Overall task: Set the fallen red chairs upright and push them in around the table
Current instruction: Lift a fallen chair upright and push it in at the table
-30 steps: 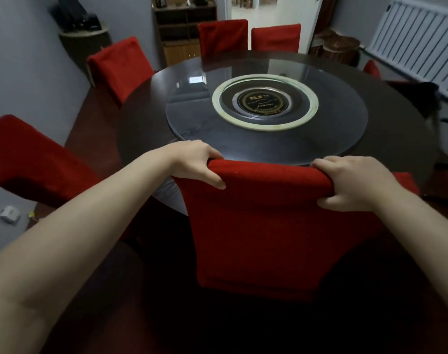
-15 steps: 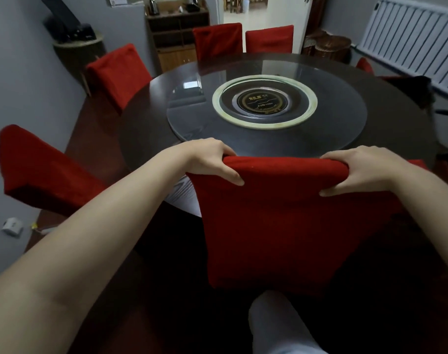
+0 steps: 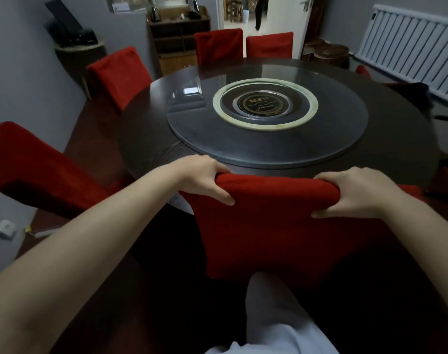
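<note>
1. Head view (the only one here): the left hand [image 3: 205, 178] is clamped on the top left corner of the nearest red chair [image 3: 268, 231]. The fingers are curled over the top edge on the table side and the thumb is pressed flat on the near face of the cover.
2. The right hand [image 3: 358, 192] does the same on the top right corner. Fingers are wrapped over the edge with the thumb underneath, and the fabric is bunched a bit in the grip.
3. The hands are well apart, one at each end of the backrest top.
4. That chair stands upright, with its back right at the near rim of the round dark table [image 3: 146, 139]. The seat is hidden, so I can't tell how far under it goes.
5. A knee in pale trousers [image 3: 268, 315] sits just below the backrest. Can't tell if it touches.
6. The glass turntable [image 3: 340, 123] sits on the middle of the table.
7. Other red chairs:
   - The left chair [image 3: 38, 175] looks tilted, though that could be the wide lens.
   - The far-left chair [image 3: 118, 75] is close to the rim.
   - The two back chairs [image 3: 217, 46] stand side by side at the far edge.
8. There's a white radiator [image 3: 417, 47] on the right wall.
</note>
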A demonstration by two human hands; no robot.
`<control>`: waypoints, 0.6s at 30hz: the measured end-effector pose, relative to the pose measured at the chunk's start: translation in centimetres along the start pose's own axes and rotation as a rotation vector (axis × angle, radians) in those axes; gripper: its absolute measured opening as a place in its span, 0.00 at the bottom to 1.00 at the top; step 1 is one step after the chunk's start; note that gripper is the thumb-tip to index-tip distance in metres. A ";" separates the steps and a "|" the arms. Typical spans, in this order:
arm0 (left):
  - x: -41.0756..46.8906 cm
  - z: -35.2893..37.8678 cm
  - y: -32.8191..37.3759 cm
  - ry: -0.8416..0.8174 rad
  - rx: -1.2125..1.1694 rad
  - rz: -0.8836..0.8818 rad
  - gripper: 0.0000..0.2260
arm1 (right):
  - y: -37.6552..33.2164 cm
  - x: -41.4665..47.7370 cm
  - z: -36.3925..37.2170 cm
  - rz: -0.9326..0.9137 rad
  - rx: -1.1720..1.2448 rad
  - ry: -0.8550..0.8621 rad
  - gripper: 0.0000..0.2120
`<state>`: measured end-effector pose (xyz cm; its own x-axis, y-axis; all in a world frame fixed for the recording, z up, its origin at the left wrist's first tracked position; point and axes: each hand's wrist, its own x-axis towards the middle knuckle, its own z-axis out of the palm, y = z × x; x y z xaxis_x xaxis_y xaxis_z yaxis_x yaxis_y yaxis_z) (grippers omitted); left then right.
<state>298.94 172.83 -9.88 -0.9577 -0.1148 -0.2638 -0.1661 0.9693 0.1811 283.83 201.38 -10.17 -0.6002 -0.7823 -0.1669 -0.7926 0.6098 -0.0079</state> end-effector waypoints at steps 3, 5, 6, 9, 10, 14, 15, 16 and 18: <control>-0.7 1.9 -0.6 0.008 0.048 0.007 0.31 | -1.0 -0.5 1.9 -0.018 -0.037 0.010 0.36; -0.8 2.5 -0.9 0.006 0.047 0.005 0.31 | -1.4 -0.4 2.7 -0.025 -0.065 0.031 0.36; -0.7 2.8 -1.0 0.010 0.056 0.008 0.31 | -1.5 -0.3 3.1 -0.027 -0.083 0.047 0.36; -0.5 3.9 -1.0 0.023 0.090 0.029 0.31 | -1.3 -0.2 4.1 -0.042 -0.113 0.072 0.36; -0.4 4.1 -1.0 0.025 0.098 0.039 0.32 | -1.3 -0.3 4.4 -0.042 -0.113 0.075 0.36; -0.7 4.2 -1.2 -0.002 0.129 0.062 0.33 | -2.0 -1.0 5.1 -0.029 -0.090 0.097 0.36; -0.9 4.3 -1.2 -0.012 0.139 0.067 0.34 | -2.3 -1.2 5.3 -0.022 -0.088 0.098 0.36; -1.0 4.3 -1.3 -0.023 0.144 0.071 0.34 | -2.5 -1.3 5.3 -0.011 -0.091 0.092 0.36; -1.2 4.5 -1.6 -0.042 0.142 0.067 0.34 | -3.1 -1.5 5.6 -0.004 -0.105 0.095 0.36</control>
<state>301.43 172.39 -14.07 -0.9543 -0.0420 -0.2960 -0.0639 0.9959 0.0645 287.79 201.37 -15.41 -0.6005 -0.7963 -0.0731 -0.7989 0.5938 0.0956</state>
